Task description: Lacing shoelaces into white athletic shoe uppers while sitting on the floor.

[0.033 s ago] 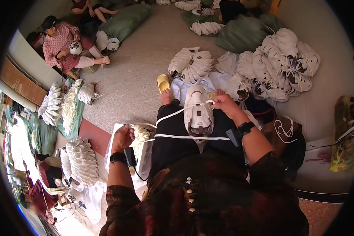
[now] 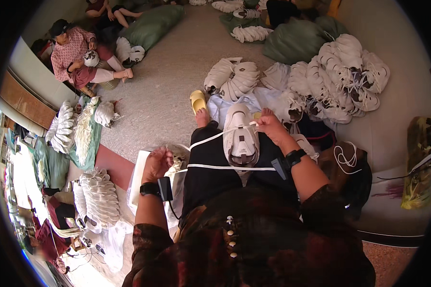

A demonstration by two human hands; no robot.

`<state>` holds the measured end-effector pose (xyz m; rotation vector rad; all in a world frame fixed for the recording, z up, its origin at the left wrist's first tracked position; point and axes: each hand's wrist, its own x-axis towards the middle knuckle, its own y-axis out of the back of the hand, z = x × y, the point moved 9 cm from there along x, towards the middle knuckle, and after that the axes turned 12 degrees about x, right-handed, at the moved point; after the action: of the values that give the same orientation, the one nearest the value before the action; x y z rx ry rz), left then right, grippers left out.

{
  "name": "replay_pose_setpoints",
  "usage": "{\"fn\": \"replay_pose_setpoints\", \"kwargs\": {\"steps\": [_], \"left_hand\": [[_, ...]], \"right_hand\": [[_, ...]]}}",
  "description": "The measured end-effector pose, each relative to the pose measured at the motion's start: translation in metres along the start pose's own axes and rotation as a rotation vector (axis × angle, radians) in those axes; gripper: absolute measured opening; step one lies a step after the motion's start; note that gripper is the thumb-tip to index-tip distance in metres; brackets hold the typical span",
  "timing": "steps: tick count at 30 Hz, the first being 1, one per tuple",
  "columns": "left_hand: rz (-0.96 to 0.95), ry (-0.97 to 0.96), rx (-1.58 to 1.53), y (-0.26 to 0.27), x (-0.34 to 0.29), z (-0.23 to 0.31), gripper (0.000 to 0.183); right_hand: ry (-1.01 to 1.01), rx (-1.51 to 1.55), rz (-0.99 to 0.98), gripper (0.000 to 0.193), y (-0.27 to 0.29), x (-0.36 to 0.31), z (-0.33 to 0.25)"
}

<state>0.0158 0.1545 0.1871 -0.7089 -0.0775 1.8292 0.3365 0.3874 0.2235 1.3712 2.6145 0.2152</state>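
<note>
A white shoe upper [image 2: 241, 136] with a dark patch rests between my knees, its opening toward me. My right hand [image 2: 269, 126] is closed, pinching a white shoelace [image 2: 215, 138] at the upper's right side. From there the lace runs left across the upper and over my left thigh. A second strand lies straight across my thighs, below the first. My left hand [image 2: 158, 163] is held with curled fingers over a white box [image 2: 140, 167], beside my left thigh. Whatever its fingers hold does not show against the pale background.
Stacked white shoe uppers [image 2: 340, 71] lie at the right, with green sacks [image 2: 297, 40] behind them. More uppers [image 2: 98, 193] stand at the left. A loose lace [image 2: 347, 160] lies on a dark brown item. At the far left a person [image 2: 74, 57] sits holding a white upper.
My left hand has moved right, nearer my thigh. My right hand has shifted slightly left, still pinching the lace. The shoe upper has stayed in place.
</note>
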Motion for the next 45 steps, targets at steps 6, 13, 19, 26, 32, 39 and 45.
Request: {"fn": "replay_pose_setpoints", "kwargs": {"steps": [6,13,19,26,32,39,45], "left_hand": [[-0.260,0.080,0.461,-0.164,0.041,-0.014,0.009],[-0.142,-0.049,0.668,-0.184,0.061,-0.026,0.009],[0.068,-0.130,0.637,-0.176,0.060,-0.017,0.005],[-0.015,-0.202,0.465,-0.190,0.055,-0.013,0.009],[-0.068,-0.281,0.617,-0.211,0.053,-0.010,0.007],[-0.060,-0.336,0.746,-0.213,0.063,-0.013,0.009],[-0.035,-0.316,0.747,-0.212,0.060,-0.010,0.011]], "right_hand": [[0.259,-0.053,0.229,0.020,-0.010,-0.011,-0.027],[0.301,-0.229,0.234,0.012,-0.013,-0.012,-0.023],[0.313,-0.582,0.161,0.002,-0.040,-0.004,-0.039],[0.251,-0.162,0.356,0.009,-0.017,-0.014,-0.017],[0.131,0.382,0.304,0.009,-0.014,-0.002,0.008],[0.155,0.324,0.300,0.008,-0.015,0.004,0.010],[0.306,-0.081,0.323,0.011,-0.015,0.003,-0.013]]}}
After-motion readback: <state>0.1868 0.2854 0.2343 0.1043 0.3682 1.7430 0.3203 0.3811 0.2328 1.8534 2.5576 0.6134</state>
